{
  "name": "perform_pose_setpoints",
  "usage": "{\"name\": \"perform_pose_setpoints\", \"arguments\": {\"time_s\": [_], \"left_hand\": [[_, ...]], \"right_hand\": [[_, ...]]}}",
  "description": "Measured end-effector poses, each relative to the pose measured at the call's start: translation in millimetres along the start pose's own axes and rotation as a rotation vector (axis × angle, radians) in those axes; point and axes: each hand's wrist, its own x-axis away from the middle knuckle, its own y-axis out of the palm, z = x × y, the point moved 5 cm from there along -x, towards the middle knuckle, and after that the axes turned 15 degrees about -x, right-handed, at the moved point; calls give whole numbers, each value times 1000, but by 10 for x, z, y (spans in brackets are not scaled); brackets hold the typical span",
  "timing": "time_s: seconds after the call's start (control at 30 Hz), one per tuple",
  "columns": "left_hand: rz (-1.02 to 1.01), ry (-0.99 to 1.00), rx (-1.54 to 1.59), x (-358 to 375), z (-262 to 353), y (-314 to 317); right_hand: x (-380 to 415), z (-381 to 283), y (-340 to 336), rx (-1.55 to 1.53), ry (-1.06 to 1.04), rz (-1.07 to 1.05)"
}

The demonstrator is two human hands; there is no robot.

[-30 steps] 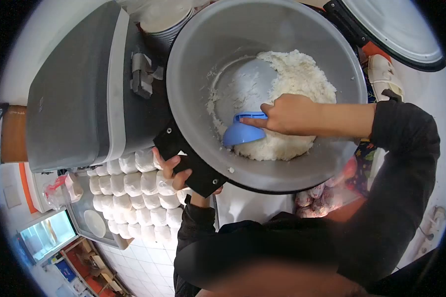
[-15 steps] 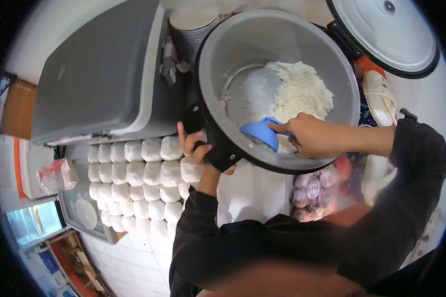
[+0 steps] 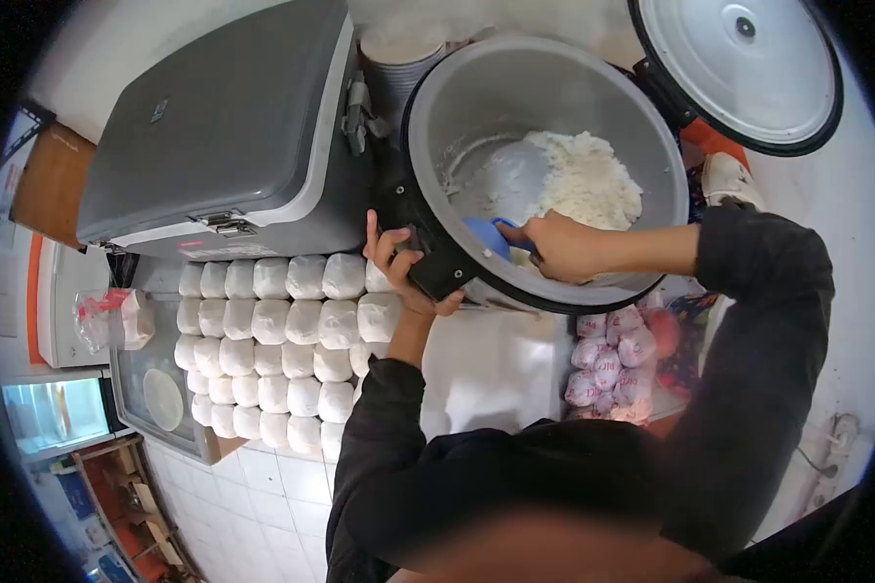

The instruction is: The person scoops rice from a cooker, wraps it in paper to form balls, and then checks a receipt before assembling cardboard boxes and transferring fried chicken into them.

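A large rice cooker (image 3: pixel 574 83) leans toward me with white rice (image 3: pixel 598 185) heaped on one side of its pot. Bare metal shows on the other side of the bottom. My right hand (image 3: pixel 569 251) reaches over the near rim, fingers closed on the handle of a blue scoop (image 3: pixel 488 236). Part of the scoop is hidden behind the rim and the hand. Outside the pot, my left hand (image 3: pixel 403 267) is wrapped round the cooker's black side handle (image 3: pixel 436 274), with one finger sticking up.
The cooker's lid (image 3: pixel 739 73) stands open at the back right. A grey cooler box (image 3: pixel 233 126) and stacked white bowls (image 3: pixel 403 73) are to the left. Rows of white wrapped bundles (image 3: pixel 301 321) fill a tray (image 3: pixel 190 432). Printed wrapped bundles (image 3: pixel 608 364) lie in front of the cooker.
My right hand has brought the scoop lower into the pot, so less of it shows above the near rim. My left hand keeps its hold; the view has shifted slightly.
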Motion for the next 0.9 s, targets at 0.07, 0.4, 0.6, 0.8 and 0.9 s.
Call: {"name": "perform_pose_setpoints", "arguments": {"time_s": [0.07,0.4,0.6,0.8,0.9], "left_hand": [[-23,29,-28,-45,21,5],[-75,11,5,-43,27,-17],[-215,-1,14,-163,159,-118],[-619,-281,124,12,614,-619],[-1429,-112,-146,848,660,-961]], "right_hand": [[272,-110,-155,-7,36,18],[305,284,-317,-367,-157,-57],[979,267,-311,-1044,-100,69],[1754,-185,772,-1373,-196,245],[1886,-161,1698,-1663,-80,345]]}}
